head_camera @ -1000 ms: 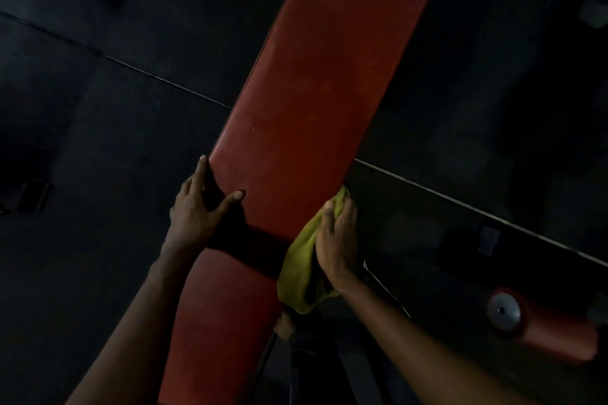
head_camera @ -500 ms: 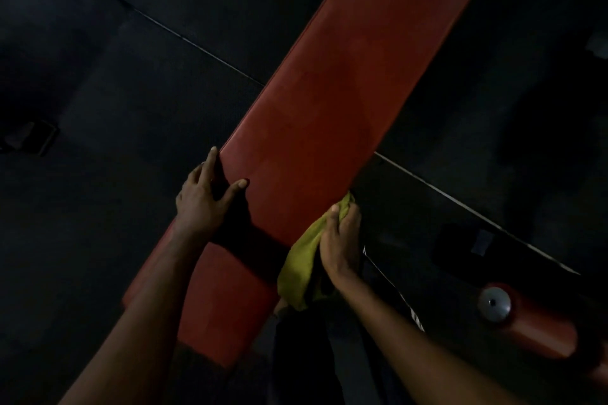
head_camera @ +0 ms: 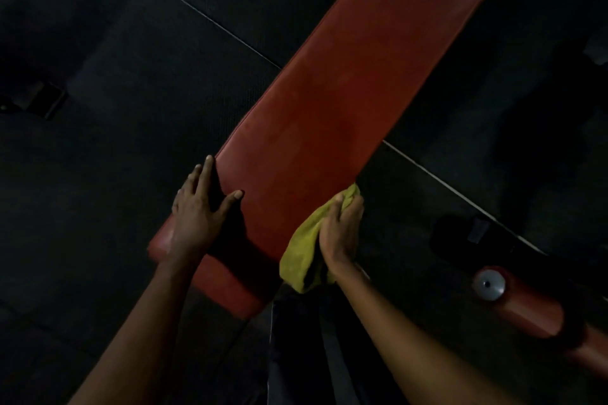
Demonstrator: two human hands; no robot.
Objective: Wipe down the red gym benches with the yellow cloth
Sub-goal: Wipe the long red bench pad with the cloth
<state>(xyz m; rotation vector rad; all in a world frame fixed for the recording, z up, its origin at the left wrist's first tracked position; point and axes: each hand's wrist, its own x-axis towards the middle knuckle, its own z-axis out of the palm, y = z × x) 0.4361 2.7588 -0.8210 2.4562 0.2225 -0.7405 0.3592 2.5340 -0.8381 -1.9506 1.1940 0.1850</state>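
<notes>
Here, yellow cloth (head_camera: 304, 248) under right-hand fingers (head_camera: 345, 207), against red bench (head_camera: 329, 115) edge.

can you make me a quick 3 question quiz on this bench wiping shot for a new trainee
1. True or false: the left hand holds the yellow cloth.
2. Where does the right hand press the cloth? A) the middle of the red bench pad's top B) the pad's right edge, near its lower end C) the dark floor
3. Fill in: the left hand lies with fingers spread on the bench's ____ edge.

Key
1. False: the right hand grips it; the left hand is bare and open.
2. B
3. left
</notes>
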